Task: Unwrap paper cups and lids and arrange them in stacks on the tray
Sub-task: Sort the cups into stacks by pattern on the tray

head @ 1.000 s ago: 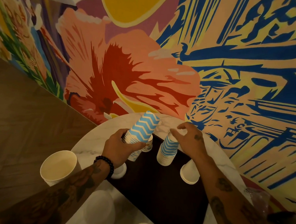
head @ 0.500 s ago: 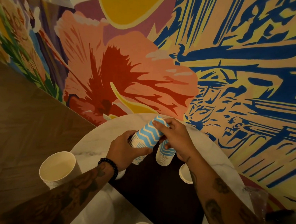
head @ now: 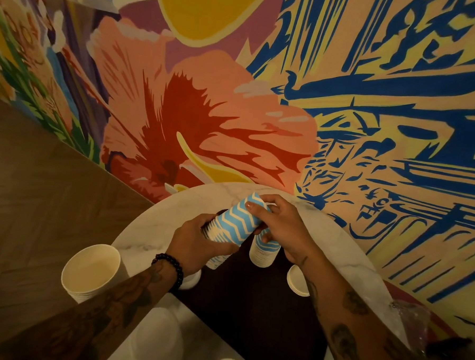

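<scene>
Well, above the dark rectangular tray [head: 251, 318] on the round white marble bench [head: 145, 235], my left grip [head: 197, 245] curls round a tilted stack of blue zigzag paper cups [head: 237, 222]. My right grip [head: 281, 231] pinches its far end.

Cam: one wide-angle head cam worn by the person; only view.
Position: above the near edge of a round marble surface [head: 151, 230].
Facing: fwd and down, rolled, so the wall base runs diagonally. Painted wall [head: 262, 112] fills the upper frame, wood floor [head: 37, 191] at left.
Nearness: close. Forearms enter from the bottom corners; left hand [head: 197, 243] and right hand [head: 283, 231] meet low-centre on a cup stack [head: 236, 224].
Lens: straight lines bend twd the frame edges.
</scene>
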`<action>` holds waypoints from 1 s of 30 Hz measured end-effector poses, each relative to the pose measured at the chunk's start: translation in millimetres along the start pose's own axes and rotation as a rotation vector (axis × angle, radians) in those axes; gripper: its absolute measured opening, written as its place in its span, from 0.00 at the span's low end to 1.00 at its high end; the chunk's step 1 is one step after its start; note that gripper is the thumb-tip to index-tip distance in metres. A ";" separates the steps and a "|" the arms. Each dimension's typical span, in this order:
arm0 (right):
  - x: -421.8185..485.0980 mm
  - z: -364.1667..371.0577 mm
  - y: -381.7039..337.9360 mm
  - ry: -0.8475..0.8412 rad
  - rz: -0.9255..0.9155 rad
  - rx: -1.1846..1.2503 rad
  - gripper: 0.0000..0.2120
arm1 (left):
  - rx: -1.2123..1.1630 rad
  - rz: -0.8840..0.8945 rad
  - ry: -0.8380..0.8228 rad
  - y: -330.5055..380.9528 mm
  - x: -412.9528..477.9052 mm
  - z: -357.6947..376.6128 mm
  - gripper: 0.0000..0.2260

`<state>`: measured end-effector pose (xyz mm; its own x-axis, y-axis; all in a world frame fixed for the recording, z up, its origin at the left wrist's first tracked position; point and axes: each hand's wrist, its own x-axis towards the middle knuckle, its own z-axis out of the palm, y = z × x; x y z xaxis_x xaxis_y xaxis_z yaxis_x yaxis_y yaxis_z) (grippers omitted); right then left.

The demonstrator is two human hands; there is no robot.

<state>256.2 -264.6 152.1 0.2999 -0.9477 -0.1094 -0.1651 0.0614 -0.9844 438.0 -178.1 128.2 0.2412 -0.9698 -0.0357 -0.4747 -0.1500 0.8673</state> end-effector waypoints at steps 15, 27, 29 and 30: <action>16.8 -50.5 -14.4 0.419 -0.301 -0.239 0.23 | -0.587 -0.409 -0.023 -1.0 6.8 -5.0 0.17; 16.5 -39.0 45.4 0.237 -0.050 -0.593 0.34 | -0.734 -0.500 -0.125 6.3 3.2 -9.6 0.16; 17.5 -38.7 44.3 0.267 -0.039 -0.600 0.34 | -0.733 -0.447 -0.131 5.9 2.9 -9.2 0.16; 16.8 -37.8 40.0 0.311 -0.071 -0.603 0.32 | -0.723 -0.417 -0.134 6.2 2.6 -8.9 0.16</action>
<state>219.1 -289.9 116.2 0.0602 -0.9945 0.0860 -0.6765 -0.1040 -0.7290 443.2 -179.8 137.9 0.1528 -0.8838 -0.4421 0.3000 -0.3848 0.8729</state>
